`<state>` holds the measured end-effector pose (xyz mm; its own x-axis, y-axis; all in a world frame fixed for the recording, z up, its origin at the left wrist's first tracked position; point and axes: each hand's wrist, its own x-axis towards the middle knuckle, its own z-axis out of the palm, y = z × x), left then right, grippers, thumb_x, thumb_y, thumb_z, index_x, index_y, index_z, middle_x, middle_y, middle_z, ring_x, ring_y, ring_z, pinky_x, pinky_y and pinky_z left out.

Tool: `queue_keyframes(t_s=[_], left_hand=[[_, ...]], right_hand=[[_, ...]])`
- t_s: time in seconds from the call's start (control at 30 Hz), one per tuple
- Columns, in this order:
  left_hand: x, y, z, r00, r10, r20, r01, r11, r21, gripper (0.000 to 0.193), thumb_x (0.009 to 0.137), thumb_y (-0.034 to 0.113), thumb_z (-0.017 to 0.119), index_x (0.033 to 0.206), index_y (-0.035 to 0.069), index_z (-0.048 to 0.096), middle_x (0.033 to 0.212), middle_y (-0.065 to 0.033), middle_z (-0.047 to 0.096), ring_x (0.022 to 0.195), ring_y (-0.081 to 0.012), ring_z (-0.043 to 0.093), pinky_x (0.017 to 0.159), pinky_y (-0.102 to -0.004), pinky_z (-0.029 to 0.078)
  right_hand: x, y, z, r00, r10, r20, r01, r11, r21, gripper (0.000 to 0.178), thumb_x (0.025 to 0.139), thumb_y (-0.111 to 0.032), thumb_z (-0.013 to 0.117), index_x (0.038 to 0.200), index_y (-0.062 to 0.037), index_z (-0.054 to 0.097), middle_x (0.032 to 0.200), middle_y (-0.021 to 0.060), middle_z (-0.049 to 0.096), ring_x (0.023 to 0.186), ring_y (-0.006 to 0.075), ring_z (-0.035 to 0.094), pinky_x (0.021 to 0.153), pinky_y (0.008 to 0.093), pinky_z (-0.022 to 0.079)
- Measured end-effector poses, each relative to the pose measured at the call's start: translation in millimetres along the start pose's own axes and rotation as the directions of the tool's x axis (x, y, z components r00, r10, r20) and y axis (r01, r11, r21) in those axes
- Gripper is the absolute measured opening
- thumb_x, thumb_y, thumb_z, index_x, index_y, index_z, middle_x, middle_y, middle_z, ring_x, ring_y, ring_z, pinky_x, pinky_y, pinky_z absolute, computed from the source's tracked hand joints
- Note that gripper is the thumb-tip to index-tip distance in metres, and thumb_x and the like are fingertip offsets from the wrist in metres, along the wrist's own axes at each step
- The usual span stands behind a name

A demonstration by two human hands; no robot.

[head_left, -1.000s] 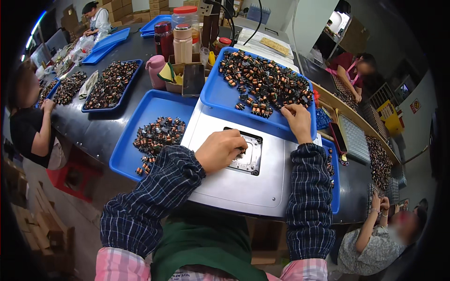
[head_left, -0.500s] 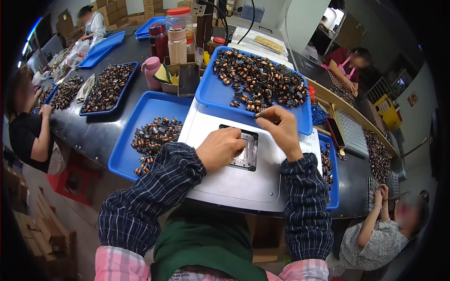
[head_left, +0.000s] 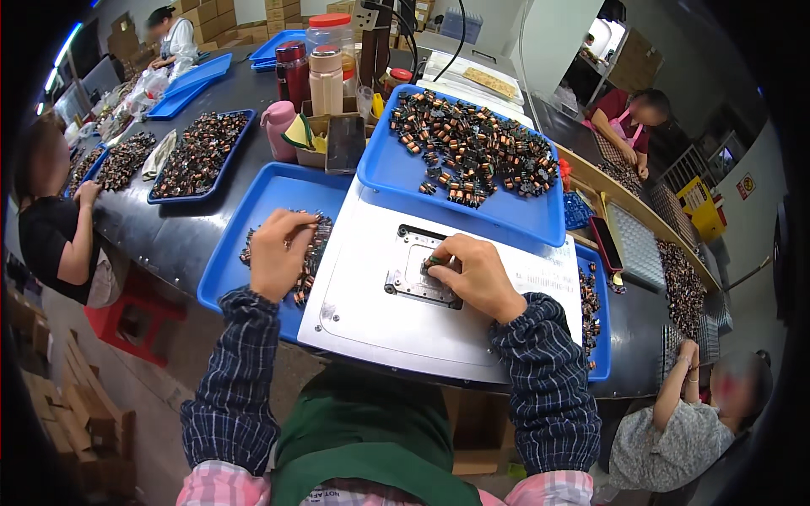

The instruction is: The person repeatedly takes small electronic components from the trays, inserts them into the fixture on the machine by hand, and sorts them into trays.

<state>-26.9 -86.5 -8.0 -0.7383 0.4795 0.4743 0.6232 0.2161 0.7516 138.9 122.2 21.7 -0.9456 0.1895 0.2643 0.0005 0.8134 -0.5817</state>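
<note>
My right hand (head_left: 479, 274) pinches a small wire-wound coil (head_left: 431, 263) between thumb and fingertips. It holds the coil at the metal fixture plate (head_left: 422, 285) set into the top of a silver, flat-topped machine (head_left: 371, 325). My left hand (head_left: 280, 253) is over the lower left blue tray (head_left: 224, 268), beside a pile of copper-and-black coils (head_left: 314, 257). Its thumb and fingers are curled close together; whatever may be at their tips blends with the pile behind. Part of that pile is hidden by the hand.
A blue tray (head_left: 396, 181) heaped with coils rests on the machine's far part. Another blue tray (head_left: 601, 358) stands at its right. Bottles (head_left: 326, 80), a pink tumbler (head_left: 278, 131) and a small cardboard box (head_left: 312, 156) stand behind. Several co-workers sit around the bench.
My left hand has moved left from the fixture to over the left tray. My right hand has come down and nearer from the upper tray's edge to the fixture, with the coil in its fingers.
</note>
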Motion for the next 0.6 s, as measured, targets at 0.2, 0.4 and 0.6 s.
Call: queue_keyframes(t_s=[0.2,0.4,0.6], left_hand=[[16,-13,6,0.994,0.104,0.023,-0.107,0.98,0.168,0.013,0.067,0.002,0.061,0.079,0.002,0.061,0.084,-0.0114,0.056,0.084,-0.0279,0.053,0.075,-0.0354,0.042],[70,28,77,0.909,0.356,0.218,-0.377,0.924,0.063,0.018,0.072,0.01,0.061,0.087,0.003,0.062,0.083,-0.0118,0.055,0.08,-0.0259,0.053,0.072,-0.0329,0.043],[92,43,116,0.931,0.068,0.359,-0.19,0.929,0.318,0.024,0.071,0.026,0.063,0.078,0.004,0.065,0.081,-0.0118,0.054,0.081,-0.0259,0.054,0.07,-0.0337,0.043]], right_hand=[[3,0,5,0.999,-0.051,0.012,0.051,0.996,-0.072,0.013,0.065,-0.006,0.066,0.075,-0.0014,0.059,0.073,0.0101,0.056,0.063,0.0253,0.054,0.056,0.0305,0.044],[5,6,-6,0.995,0.088,0.035,-0.094,0.961,0.258,0.016,0.067,-0.008,0.067,0.08,-0.0002,0.061,0.069,0.0036,0.059,0.056,0.0112,0.051,0.053,0.0239,0.041],[9,32,-45,0.907,0.405,-0.115,-0.007,0.287,0.958,0.008,0.078,-0.008,0.055,0.083,-0.0024,0.055,0.069,0.0042,0.054,0.049,0.007,0.045,0.038,0.0179,0.031]])
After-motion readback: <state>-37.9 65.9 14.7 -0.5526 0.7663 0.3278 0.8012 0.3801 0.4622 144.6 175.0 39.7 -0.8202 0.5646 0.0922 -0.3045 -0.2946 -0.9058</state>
